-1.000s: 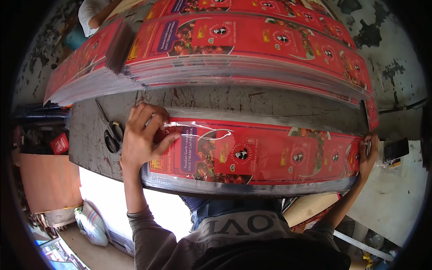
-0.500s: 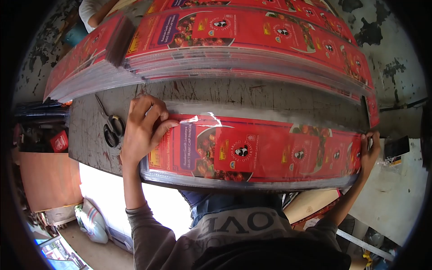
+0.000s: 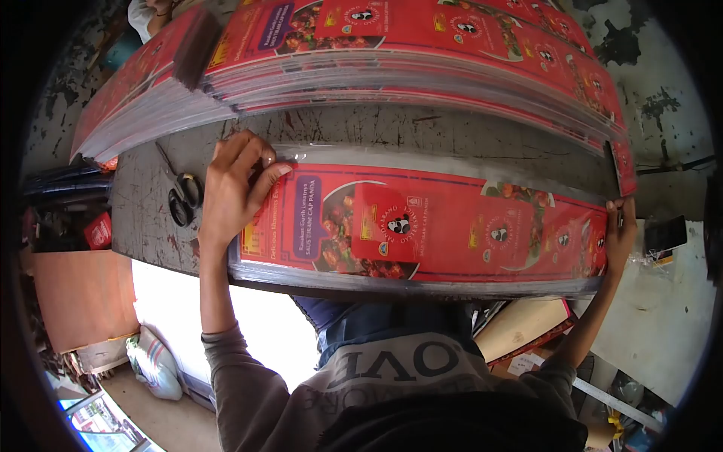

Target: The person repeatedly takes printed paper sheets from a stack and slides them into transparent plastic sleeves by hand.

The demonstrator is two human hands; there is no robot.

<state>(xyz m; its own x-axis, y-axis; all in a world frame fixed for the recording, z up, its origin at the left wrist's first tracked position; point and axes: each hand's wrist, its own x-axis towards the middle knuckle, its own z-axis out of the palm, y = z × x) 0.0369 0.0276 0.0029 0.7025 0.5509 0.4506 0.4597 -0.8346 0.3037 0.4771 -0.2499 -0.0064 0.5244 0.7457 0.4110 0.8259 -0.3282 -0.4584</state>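
A long stack of red printed plastic sheets (image 3: 444,233) with panda logos and food pictures lies across the near side of the table in front of my body. My left hand (image 3: 239,181) grips its left end, thumb on the printed face and fingers curled at the far corner. At the opposite end, my right hand (image 3: 621,230) holds the sheet's right edge, fingers bent around it. A clear margin runs along the sheet's far side. Scissors (image 3: 181,192) with black handles lie on the table left of my left hand.
Tall stacks of similar red sheets (image 3: 407,68) stand across the back of the worn table (image 3: 324,128), with another stack (image 3: 135,98) at the left. Part of another person (image 3: 143,19) shows at the upper left. A dark box-like object (image 3: 666,233) sits at the right.
The sheet and both hands have shifted slightly farther up in the view. The sheet's top now looks flatter, and the bright glare near my left thumb has gone.
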